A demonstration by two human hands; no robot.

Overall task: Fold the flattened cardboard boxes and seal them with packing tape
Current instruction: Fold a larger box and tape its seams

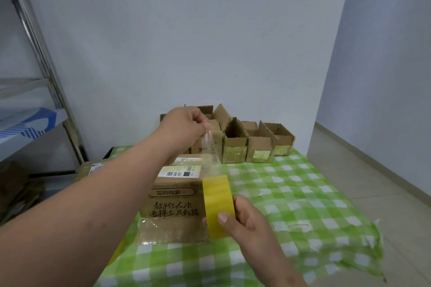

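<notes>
My right hand [247,219] grips a yellow roll of packing tape [218,205] held upright above the table. My left hand [184,127] is raised farther back and pinches the free end of the clear tape strip [211,149], which stretches from my fingers down to the roll. Under the roll lies a cardboard box [171,207] with black printed writing and a white shipping label, its near end covered in clear tape.
The table wears a green and white checked cloth [303,205], torn at its right edge. Several folded open-topped boxes [235,144] stand in a row at the back against the wall. A metal shelf [35,91] stands at the left. More cardboard lies at the lower left.
</notes>
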